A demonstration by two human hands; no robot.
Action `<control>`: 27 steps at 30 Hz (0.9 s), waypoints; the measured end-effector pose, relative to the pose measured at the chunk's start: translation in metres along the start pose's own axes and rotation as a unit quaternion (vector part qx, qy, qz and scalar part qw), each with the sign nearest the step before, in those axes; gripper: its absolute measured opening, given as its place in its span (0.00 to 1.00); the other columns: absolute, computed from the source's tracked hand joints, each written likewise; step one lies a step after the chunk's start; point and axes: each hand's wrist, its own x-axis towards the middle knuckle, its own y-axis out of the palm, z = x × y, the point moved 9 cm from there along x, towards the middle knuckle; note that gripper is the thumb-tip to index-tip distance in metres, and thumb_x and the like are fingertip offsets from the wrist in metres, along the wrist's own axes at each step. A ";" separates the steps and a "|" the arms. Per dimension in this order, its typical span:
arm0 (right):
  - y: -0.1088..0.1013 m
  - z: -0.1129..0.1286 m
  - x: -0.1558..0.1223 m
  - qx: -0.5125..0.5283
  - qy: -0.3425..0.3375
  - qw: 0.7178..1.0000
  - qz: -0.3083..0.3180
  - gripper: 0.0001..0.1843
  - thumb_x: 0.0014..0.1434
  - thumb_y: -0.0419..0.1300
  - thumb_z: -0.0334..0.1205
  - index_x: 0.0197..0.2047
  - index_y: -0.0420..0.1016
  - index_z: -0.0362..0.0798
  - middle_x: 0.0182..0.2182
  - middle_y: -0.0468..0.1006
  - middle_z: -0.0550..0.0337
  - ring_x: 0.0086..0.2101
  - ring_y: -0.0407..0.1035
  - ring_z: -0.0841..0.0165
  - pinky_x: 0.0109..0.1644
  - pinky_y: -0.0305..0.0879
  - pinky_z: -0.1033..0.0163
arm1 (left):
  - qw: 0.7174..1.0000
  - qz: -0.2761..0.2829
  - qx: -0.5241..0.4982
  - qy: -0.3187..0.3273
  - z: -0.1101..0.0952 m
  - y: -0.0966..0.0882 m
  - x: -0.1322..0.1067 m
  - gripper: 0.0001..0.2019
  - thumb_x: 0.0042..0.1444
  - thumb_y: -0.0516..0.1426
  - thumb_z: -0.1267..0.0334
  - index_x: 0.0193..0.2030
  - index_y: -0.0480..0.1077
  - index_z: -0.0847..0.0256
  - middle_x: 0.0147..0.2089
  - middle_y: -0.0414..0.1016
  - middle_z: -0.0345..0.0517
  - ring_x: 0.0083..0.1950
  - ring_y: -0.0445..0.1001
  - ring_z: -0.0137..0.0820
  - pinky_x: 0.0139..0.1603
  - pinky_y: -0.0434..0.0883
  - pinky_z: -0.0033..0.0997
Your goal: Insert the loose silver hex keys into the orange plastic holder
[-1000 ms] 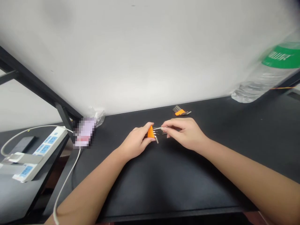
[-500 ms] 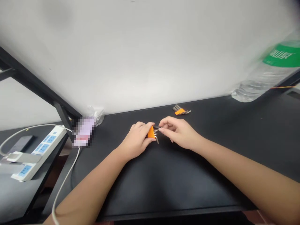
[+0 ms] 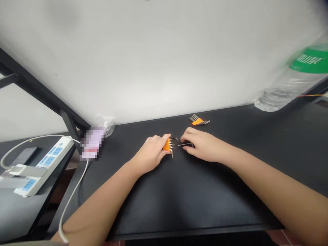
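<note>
My left hand (image 3: 151, 153) is closed around an orange hex key holder (image 3: 166, 145) resting on the black table (image 3: 179, 191). Several silver hex keys (image 3: 172, 146) stick out of the holder toward the right. My right hand (image 3: 202, 145) lies just right of them, fingers curled over a loose hex key (image 3: 185, 145) on the table; whether the fingers grip it or only press on it is unclear. A second orange holder with hex keys (image 3: 198, 120) lies farther back near the wall.
A clear water bottle with a green label (image 3: 294, 78) stands at the back right. A blurred pink item (image 3: 91, 147) and a crumpled plastic bag (image 3: 106, 123) sit at the back left. A white power strip (image 3: 38, 167) with its cable (image 3: 71, 201) lies on the lower shelf at left.
My right hand has moved away from the holder, down and to the right, onto a loose key on the table. One key now sits in the holder's top slot. My left hand stayed put.
</note>
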 end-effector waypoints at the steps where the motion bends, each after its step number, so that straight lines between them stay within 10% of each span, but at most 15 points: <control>1: 0.003 -0.003 -0.001 -0.050 0.006 0.999 0.017 0.03 0.62 0.60 0.35 0.39 0.76 0.47 0.41 0.74 0.54 0.33 0.70 0.66 0.38 0.63 0.62 | 1.000 0.004 0.007 -0.005 0.001 0.001 0.000 0.25 0.70 0.53 0.59 0.71 0.56 0.55 0.56 0.75 0.52 0.54 0.72 0.43 0.59 0.68 0.48; 10: -0.002 0.012 0.001 -0.004 -0.027 0.999 -0.031 0.08 0.57 0.58 0.28 0.31 0.65 0.50 0.28 0.71 0.62 0.26 0.64 0.69 0.30 0.55 0.64 | 1.000 0.004 0.013 -0.024 0.010 0.003 -0.001 0.28 0.70 0.55 0.54 0.73 0.55 0.55 0.56 0.75 0.52 0.53 0.73 0.42 0.60 0.68 0.48; 27: -0.015 0.029 -0.003 0.050 -0.133 0.978 -0.151 0.13 0.69 0.54 0.32 0.44 0.80 0.50 0.39 0.79 0.55 0.37 0.74 0.64 0.42 0.68 0.60 | 0.999 -0.014 0.022 -0.034 0.007 0.001 -0.002 0.26 0.70 0.54 0.53 0.71 0.58 0.59 0.59 0.74 0.55 0.56 0.74 0.43 0.60 0.68 0.49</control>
